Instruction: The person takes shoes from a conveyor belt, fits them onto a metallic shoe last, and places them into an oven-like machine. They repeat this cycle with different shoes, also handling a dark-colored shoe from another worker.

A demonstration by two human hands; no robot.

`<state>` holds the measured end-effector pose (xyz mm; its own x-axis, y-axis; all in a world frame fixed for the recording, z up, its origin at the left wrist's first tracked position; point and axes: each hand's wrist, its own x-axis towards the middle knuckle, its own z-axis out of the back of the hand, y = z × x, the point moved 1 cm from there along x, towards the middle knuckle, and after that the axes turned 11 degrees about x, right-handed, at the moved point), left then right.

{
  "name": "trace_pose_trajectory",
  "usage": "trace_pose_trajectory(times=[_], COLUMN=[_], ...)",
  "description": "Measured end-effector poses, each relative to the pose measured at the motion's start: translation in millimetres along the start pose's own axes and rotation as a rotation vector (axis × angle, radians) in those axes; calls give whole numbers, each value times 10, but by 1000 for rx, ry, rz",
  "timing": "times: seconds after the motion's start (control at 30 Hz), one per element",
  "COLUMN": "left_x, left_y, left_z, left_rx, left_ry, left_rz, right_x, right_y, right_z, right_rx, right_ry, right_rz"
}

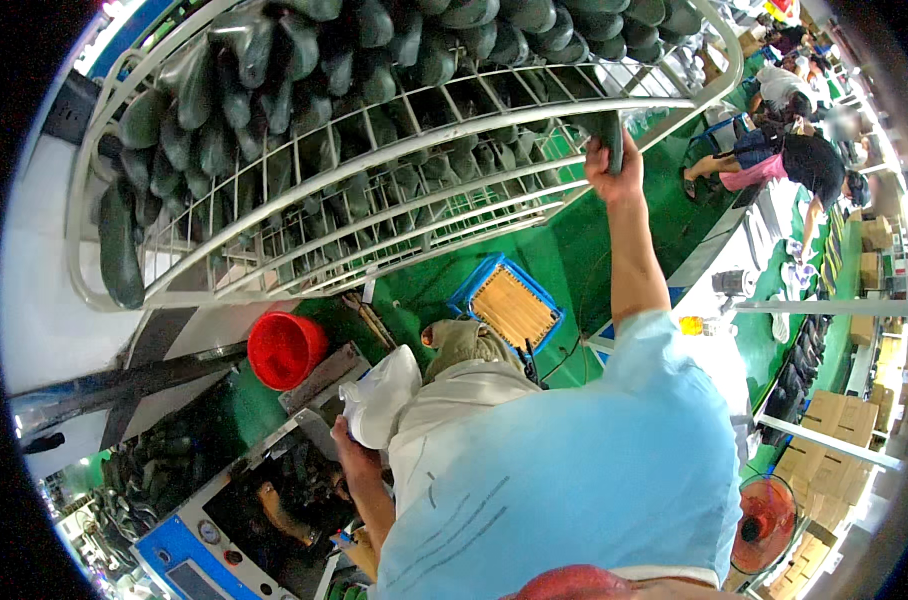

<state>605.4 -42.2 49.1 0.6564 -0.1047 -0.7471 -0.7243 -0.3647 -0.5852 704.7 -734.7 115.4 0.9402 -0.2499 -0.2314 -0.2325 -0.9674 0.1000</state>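
High on the right of the head view, the person's right hand [614, 165] was stretched up at the end of a bare forearm, its fingers curled tight around a dark green, rubbery shoe-shaped piece [611, 135] that stood nearly upright in the grip. That piece sat at the lower right corner of a tall white metal wire rack [414, 135], touching or just beside one of its thick horizontal bars. Rows of matching dark green moulded pieces [374, 40] filled the rack from its top edge down, hanging side by side on the thin wires.

Lower left, the left hand [346, 445] reached down beside a crumpled white cloth or bag [379, 395], the fingers bent around its lower edge; how firmly they gripped could not be told. Just below that hand lay the dark opening of a blue-and-white machine housing with round gauges [209, 545].

A red plastic bucket [284, 348] stood on the green painted floor [574, 250] to the left of the cloth, and a blue plastic crate with an orange mesh insert [509, 305] rested on that floor between the two arms. A light blue short-sleeved shirt [574, 470] covered the torso. Other people [794, 155] bent over work at the far right, well apart from the rack.
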Motion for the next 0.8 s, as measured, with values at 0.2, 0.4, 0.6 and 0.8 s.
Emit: trace_pose_trajectory(times=[0.2,0.4,0.6,0.8], left_x=[35,8,-74,-21], left_y=[-320,-113,-61,-67], left_z=[-322,-379,-712,-513], left_rx=[249,260,-99,92], left_ry=[-35,-145,-117,-211], left_rz=[37,-37,-52,-75], right_x=[1285,1455,1616,1587], right_y=[1086,991,1081,766], right_z=[224,209,653,499], right_rx=[-104,-615,-2912,-2765], right_ry=[58,127,-173,16], right_rz=[368,579,726,868])
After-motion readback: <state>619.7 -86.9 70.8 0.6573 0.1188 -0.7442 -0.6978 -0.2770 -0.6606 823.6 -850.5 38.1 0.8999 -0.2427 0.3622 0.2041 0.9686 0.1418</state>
